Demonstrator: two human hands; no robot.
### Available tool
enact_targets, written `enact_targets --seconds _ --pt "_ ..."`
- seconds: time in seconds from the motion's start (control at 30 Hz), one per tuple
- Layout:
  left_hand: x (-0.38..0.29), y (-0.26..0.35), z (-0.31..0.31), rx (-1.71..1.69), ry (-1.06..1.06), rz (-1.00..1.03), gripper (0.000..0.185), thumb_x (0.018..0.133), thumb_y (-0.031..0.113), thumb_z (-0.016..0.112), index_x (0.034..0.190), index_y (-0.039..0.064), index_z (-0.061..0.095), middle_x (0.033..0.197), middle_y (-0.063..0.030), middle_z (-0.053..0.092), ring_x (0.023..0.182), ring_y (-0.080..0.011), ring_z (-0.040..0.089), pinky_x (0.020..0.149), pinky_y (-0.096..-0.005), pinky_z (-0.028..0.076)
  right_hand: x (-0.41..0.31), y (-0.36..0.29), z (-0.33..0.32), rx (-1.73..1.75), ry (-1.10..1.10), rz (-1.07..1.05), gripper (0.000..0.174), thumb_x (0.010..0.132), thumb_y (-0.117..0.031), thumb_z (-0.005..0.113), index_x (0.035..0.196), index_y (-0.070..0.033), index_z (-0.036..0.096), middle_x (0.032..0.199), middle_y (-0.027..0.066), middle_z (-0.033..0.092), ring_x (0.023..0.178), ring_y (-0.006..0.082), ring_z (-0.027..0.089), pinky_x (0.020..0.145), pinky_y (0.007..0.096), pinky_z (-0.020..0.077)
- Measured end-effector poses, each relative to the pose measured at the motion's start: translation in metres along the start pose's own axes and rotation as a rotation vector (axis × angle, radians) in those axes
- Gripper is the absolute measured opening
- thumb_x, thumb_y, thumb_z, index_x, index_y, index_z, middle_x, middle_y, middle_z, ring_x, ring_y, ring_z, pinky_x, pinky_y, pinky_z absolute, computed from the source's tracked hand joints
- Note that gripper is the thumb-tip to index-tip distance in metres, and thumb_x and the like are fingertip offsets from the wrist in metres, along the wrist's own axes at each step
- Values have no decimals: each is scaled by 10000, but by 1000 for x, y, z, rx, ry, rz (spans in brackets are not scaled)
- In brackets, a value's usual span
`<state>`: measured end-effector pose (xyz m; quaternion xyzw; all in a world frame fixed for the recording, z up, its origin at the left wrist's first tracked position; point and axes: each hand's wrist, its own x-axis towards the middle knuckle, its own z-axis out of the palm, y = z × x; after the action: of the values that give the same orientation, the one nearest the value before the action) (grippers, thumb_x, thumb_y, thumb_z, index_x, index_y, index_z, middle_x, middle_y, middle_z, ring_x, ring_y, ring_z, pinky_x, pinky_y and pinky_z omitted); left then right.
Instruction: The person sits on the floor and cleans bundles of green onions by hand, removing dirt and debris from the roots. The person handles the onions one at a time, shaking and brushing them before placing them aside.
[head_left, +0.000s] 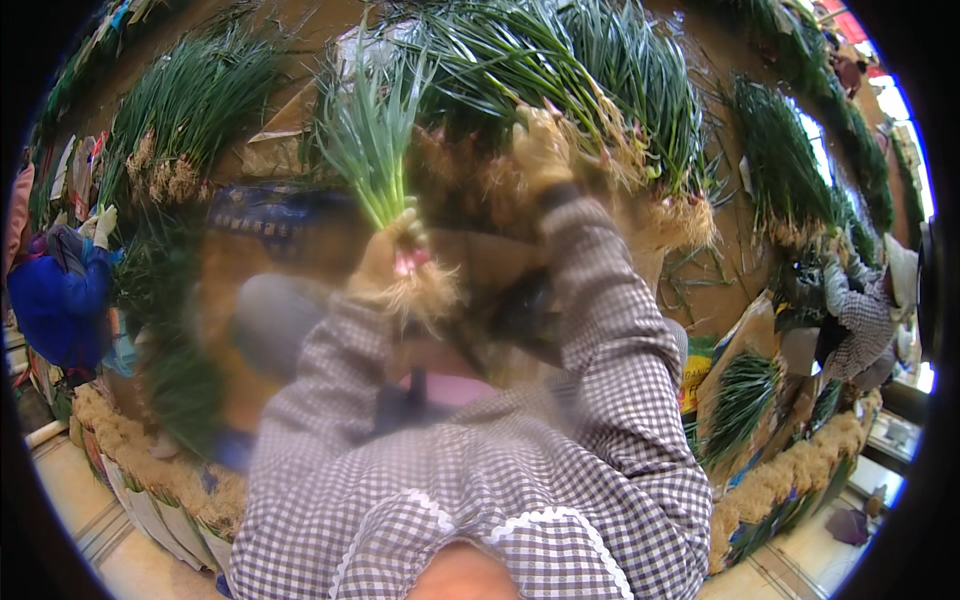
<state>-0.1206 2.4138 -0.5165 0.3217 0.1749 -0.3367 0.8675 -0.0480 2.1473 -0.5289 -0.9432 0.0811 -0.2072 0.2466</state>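
Observation:
My left hand (379, 259), in a pale glove, is closed around a bunch of green onions (382, 150). Their leaves fan upward, while reddish bulbs and pale, stringy roots stick out below the fist. My right hand (541, 146), also gloved, reaches to the root end of a large heap of green onions (517, 52) in front of me. Its fingertips are among the stalks there; whether they grip any is unclear. More roots (679, 221) hang at the heap's right side. The area beneath my hands is blurred.
Another green onion pile (195, 112) lies at the left, and one (784, 165) at the right. A blue printed sack (262, 217) is beyond my left knee (277, 322). Bundles with roots outward (795, 457) line the near edge. People work at left (60, 292) and right (862, 315).

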Motion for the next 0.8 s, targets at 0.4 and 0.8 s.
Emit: enact_targets --seconds 0.4,0.8 --pt "-1 3 13 130 78 93 286 818 100 657 1061 45 516 931 -109 641 738 -174 633 552 -261 531 -22 -85 -32 141 -488 316 175 723 -177 667 813 -28 647 776 134 652 701 192 624 650 314 499" --pt "-35 -44 -10 167 139 -169 228 870 98 557 1080 8 557 869 -146 630 764 -209 612 561 -347 565 -143 -90 2 1411 -849 1003 365 853 -299 614 1111 -48 553 1030 96 570 977 197 491 905 322 377"
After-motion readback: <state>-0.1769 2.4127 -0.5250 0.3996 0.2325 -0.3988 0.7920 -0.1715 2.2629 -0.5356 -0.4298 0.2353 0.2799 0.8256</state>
